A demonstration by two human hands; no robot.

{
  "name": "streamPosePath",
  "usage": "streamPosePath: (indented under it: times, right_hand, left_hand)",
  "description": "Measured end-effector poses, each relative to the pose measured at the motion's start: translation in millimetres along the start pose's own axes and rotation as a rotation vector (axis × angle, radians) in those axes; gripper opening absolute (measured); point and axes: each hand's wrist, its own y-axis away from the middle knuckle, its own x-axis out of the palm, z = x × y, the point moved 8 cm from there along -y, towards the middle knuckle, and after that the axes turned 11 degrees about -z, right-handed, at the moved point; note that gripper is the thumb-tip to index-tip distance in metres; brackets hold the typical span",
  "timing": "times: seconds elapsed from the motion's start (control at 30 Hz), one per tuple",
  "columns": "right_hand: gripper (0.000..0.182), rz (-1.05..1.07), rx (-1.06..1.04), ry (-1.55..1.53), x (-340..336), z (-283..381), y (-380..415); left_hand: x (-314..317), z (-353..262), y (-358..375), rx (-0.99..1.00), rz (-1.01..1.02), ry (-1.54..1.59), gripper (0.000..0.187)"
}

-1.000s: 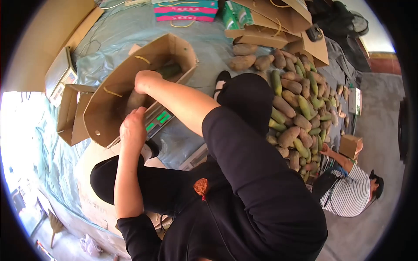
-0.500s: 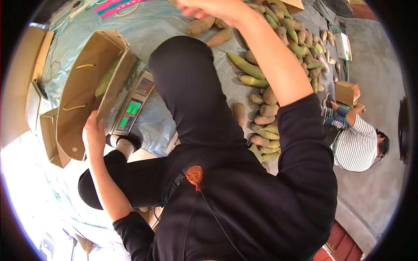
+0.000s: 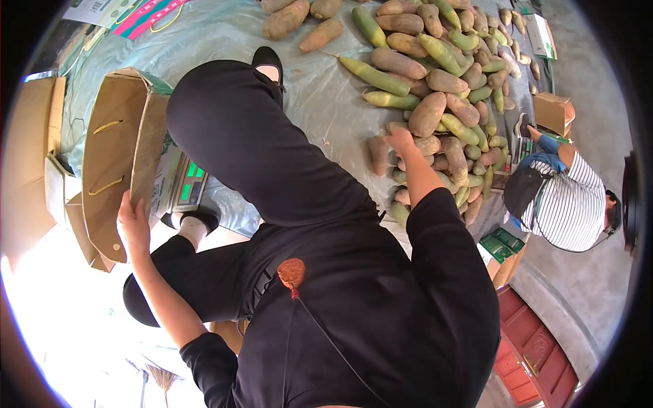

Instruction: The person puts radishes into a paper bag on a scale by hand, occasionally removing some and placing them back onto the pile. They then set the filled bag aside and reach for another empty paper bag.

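Right hand (image 3: 401, 139) lowered since a moment ago from overhead onto pile of papayas (image 3: 442, 95), fingers spread, holding nothing | left hand (image 3: 132, 221) still grips cardboard box (image 3: 112, 156) beside scale (image 3: 187, 183) | picking next fruit, likely.

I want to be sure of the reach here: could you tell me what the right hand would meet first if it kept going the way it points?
Most likely the brown fruit just beyond the right hand, at the pile's near edge; depth is hard to judge.
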Motion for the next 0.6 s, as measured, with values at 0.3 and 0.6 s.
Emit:
streamPosePath:
  times: [0.3,0.6]
  right_hand:
    - [0.088,-0.141,0.246,-0.524,76,-74,-9]
    - [0.090,-0.054,0.083,-0.173,94,-16,15]
  left_hand:
    - [-1,-3,1,-0.017,-0.022,-0.026,0.023]
    - [-1,6,0,-0.078,0.006,-0.044,0.029]
